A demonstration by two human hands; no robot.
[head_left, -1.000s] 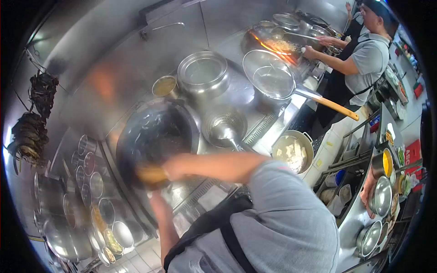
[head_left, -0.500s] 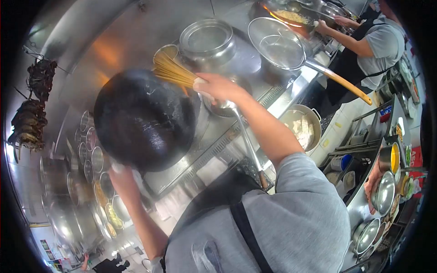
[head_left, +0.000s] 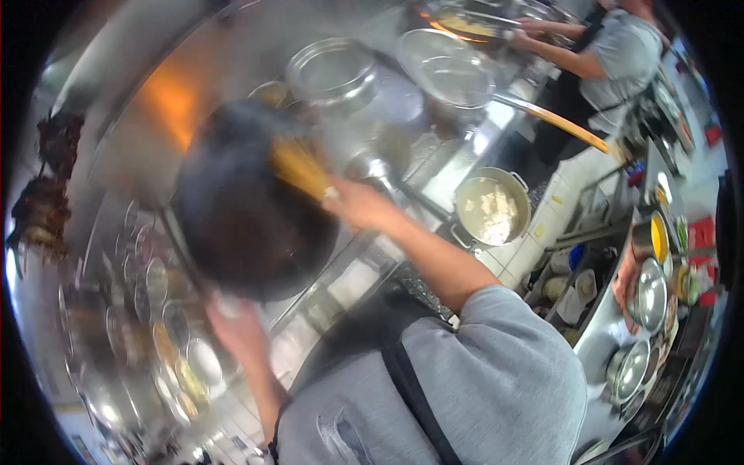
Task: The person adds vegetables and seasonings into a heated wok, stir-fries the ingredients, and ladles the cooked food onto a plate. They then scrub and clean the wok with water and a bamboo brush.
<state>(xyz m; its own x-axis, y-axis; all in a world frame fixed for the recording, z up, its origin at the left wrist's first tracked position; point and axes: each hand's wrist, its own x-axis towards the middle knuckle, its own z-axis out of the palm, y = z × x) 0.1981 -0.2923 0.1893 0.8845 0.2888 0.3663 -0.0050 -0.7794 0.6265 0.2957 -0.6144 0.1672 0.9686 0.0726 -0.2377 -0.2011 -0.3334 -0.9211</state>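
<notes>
A large black wok is tipped up over the stove, its inside facing me, blurred by motion and steam. At its near left rim, my left hand is closed round the edge with a white cloth between. My right hand grips a bamboo wok brush by its bound end. The bristles lie over the wok's right side; whether they touch the metal is hard to tell. Beyond the brush is a ladle, partly hidden by my right arm.
A metal pot and a long-handled strainer sit at the back of the stove. Right of my arm stands a pot of pale pieces. A co-worker cooks at the far right. Seasoning containers line the left.
The brush has moved from beyond the wok's far right rim to over its inside. My right hand has come lower. An orange glow on the back wall is brighter.
</notes>
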